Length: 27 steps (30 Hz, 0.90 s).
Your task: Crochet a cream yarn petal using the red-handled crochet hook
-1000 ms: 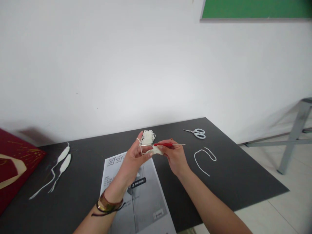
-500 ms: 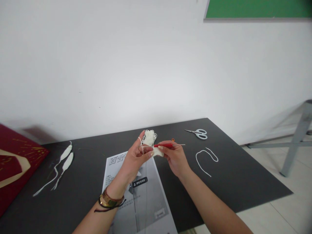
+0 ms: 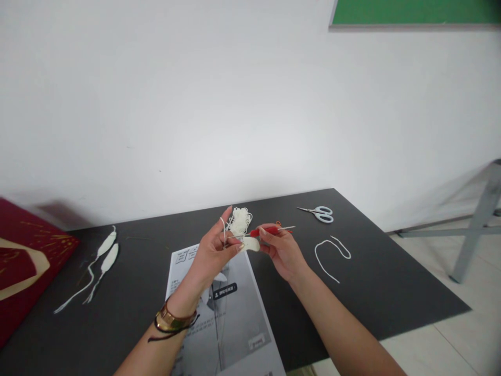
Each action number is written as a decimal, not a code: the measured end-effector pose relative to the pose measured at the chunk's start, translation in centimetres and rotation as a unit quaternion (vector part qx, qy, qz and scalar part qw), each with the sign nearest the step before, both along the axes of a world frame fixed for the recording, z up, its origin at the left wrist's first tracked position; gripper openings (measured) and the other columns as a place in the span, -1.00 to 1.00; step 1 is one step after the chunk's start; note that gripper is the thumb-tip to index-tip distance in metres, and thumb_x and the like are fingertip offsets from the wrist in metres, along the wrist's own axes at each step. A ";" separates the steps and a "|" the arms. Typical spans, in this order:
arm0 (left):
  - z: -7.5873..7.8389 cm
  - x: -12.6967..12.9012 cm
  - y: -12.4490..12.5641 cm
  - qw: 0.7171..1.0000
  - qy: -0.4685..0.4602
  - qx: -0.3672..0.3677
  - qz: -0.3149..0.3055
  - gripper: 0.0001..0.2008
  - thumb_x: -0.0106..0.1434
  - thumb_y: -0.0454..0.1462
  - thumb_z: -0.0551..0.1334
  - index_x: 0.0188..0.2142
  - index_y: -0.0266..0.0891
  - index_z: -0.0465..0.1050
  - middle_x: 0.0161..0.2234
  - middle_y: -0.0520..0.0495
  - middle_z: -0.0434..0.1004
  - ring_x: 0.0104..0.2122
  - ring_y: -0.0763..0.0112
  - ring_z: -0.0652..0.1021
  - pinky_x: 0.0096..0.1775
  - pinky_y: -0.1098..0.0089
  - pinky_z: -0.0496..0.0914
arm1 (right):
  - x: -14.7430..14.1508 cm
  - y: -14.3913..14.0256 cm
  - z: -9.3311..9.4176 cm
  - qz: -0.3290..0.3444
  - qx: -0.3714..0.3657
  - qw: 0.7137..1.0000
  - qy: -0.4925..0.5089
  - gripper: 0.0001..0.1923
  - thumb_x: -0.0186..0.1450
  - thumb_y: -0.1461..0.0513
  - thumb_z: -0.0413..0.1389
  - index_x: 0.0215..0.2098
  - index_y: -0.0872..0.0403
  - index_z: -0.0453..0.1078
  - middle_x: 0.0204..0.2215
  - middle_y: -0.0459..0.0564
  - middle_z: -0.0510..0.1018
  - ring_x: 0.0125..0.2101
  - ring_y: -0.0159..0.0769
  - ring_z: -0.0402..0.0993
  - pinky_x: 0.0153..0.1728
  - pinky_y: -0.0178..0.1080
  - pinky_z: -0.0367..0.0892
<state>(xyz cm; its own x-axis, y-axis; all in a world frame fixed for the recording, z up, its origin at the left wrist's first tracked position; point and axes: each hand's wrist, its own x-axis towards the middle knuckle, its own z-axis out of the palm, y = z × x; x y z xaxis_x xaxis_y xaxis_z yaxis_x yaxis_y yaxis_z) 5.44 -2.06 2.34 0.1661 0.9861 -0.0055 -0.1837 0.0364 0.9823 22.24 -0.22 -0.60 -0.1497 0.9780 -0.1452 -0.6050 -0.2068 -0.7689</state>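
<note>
My left hand (image 3: 216, 246) pinches the left end of a small white crochet piece (image 3: 250, 244) between thumb and fingers. White yarn loops round its raised index finger. My right hand (image 3: 279, 248) grips a crochet hook by its red handle (image 3: 264, 230), the thin metal shaft pointing left over the top edge of the piece. Whether the hook tip sits inside a stitch is too small to tell. Just behind the hands lies a loose bundle of white yarn (image 3: 240, 220), partly hidden by my left fingers.
Two finished-looking white crochet petals (image 3: 109, 257) with yarn tails lie at left, near a red box or bag (image 3: 27, 261). Beneath my hands is a printed sheet (image 3: 238, 318). Grey-handled scissors (image 3: 322, 214) and a cut yarn piece (image 3: 321, 261) rest on the black table (image 3: 383, 282) at right.
The right hand and hook have shifted slightly right, away from the left fingers, and the hook's handle has tilted. More of the crochet piece shows between the hands.
</note>
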 end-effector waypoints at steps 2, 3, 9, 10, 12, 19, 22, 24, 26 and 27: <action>0.0 -0.1 0.0 1.000 0.016 0.009 0.004 -0.08 0.04 -0.34 0.37 0.31 -0.10 -0.09 -0.51 0.13 0.36 -0.54 0.60 0.32 -0.48 0.56 0.20 | 0.1 0.1 0.0 -0.019 -0.006 1.000 0.001 -0.78 -0.03 0.18 0.37 -0.45 0.10 0.51 -0.49 -0.08 0.62 -0.48 -0.42 0.49 -0.45 -0.38 0.38; -0.1 -0.1 0.0 1.000 0.024 0.014 0.005 -0.09 0.05 -0.34 0.36 0.31 -0.11 -0.07 -0.50 0.12 0.37 -0.53 0.59 0.32 -0.47 0.55 0.20 | 0.2 0.2 0.1 -0.025 -0.007 1.000 0.001 -0.78 -0.03 0.18 0.37 -0.45 0.10 0.51 -0.49 -0.08 0.62 -0.50 -0.44 0.48 -0.44 -0.39 0.38; -0.6 0.1 0.1 0.998 0.044 0.020 0.028 -0.09 0.03 -0.32 0.38 0.30 -0.14 -0.05 -0.52 0.13 0.39 -0.56 0.59 0.31 -0.50 0.56 0.17 | 0.1 -0.2 0.7 -0.072 0.092 0.989 -0.095 -0.83 0.09 0.12 0.29 -0.43 0.05 0.53 -0.46 -0.05 0.61 -0.44 -0.32 0.51 -0.30 -0.22 0.41; -0.6 0.2 0.1 0.998 0.039 0.013 0.041 -0.07 0.01 -0.32 0.39 0.30 -0.15 -0.05 -0.55 0.14 0.39 -0.57 0.60 0.30 -0.52 0.56 0.16 | 0.1 -0.4 0.6 -0.092 0.139 0.975 -0.150 -0.88 0.12 0.14 0.27 -0.42 0.02 0.53 -0.45 -0.04 0.61 -0.41 -0.28 0.51 -0.27 -0.18 0.41; -0.6 0.3 0.2 0.998 0.014 -0.008 0.065 -0.04 -0.02 -0.31 0.41 0.30 -0.20 -0.06 -0.59 0.17 0.38 -0.60 0.61 0.30 -0.53 0.56 0.14 | 0.1 -0.7 0.1 -0.134 0.255 0.915 -0.283 -0.93 0.19 0.19 0.21 -0.39 -0.05 0.56 -0.42 -0.02 0.60 -0.36 -0.23 0.48 -0.20 -0.11 0.38; -0.4 0.0 0.4 0.981 -0.163 -0.101 0.004 -0.36 -0.04 -0.40 0.41 0.07 -0.32 0.36 -0.54 0.09 0.41 -0.52 0.59 0.39 -0.40 0.52 0.27 | 0.2 -1.6 -1.3 -0.131 0.458 0.800 -0.366 -0.67 0.23 0.33 0.13 -0.13 -0.20 0.52 -0.25 -0.03 0.62 -0.21 -0.18 0.47 -0.05 -0.03 0.31; -0.4 -0.9 0.6 0.976 -0.182 -0.112 -0.049 -0.43 -0.01 -0.42 0.38 0.04 -0.34 0.40 -0.48 0.02 0.44 -0.48 0.55 0.42 -0.38 0.48 0.30 | -0.1 -1.3 -0.5 -0.114 0.320 0.911 -0.233 -0.84 0.20 0.27 0.19 -0.30 -0.12 0.57 -0.36 -0.04 0.61 -0.30 -0.23 0.49 -0.20 -0.13 0.39; -0.3 -1.5 0.6 0.976 -0.170 -0.110 -0.073 -0.40 0.01 -0.43 0.37 0.09 -0.33 0.36 -0.45 -0.01 0.46 -0.47 0.53 0.42 -0.37 0.47 0.29 | -0.3 -1.0 0.1 -0.063 0.217 0.968 -0.110 -0.94 0.15 0.21 0.25 -0.38 -0.06 0.56 -0.41 -0.07 0.60 -0.36 -0.27 0.51 -0.26 -0.18 0.42; 0.0 -2.0 0.5 0.977 -0.151 -0.114 -0.096 -0.34 0.00 -0.46 0.37 0.13 -0.29 0.32 -0.45 0.00 0.45 -0.49 0.55 0.41 -0.39 0.49 0.27 | -0.3 -0.8 0.5 -0.020 0.145 0.989 -0.024 -0.92 0.10 0.17 0.28 -0.42 -0.02 0.53 -0.45 -0.09 0.60 -0.41 -0.30 0.52 -0.29 -0.21 0.44; 0.2 -2.2 0.4 0.977 -0.143 -0.117 -0.106 -0.31 0.00 -0.47 0.38 0.14 -0.27 0.30 -0.45 0.02 0.44 -0.50 0.57 0.41 -0.41 0.51 0.26 | -0.2 -0.7 0.6 -0.003 0.123 0.992 0.000 -0.89 0.08 0.16 0.30 -0.43 0.00 0.52 -0.46 -0.10 0.59 -0.42 -0.32 0.51 -0.31 -0.22 0.45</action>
<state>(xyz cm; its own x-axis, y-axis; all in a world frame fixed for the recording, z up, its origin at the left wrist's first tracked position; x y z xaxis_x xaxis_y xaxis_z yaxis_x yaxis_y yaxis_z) 3.29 -1.62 2.54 0.3944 0.9068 -0.1492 -0.4139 0.3202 0.8521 21.99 -0.90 -0.02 -0.1428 0.9848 0.0989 -0.6057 -0.0080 -0.7957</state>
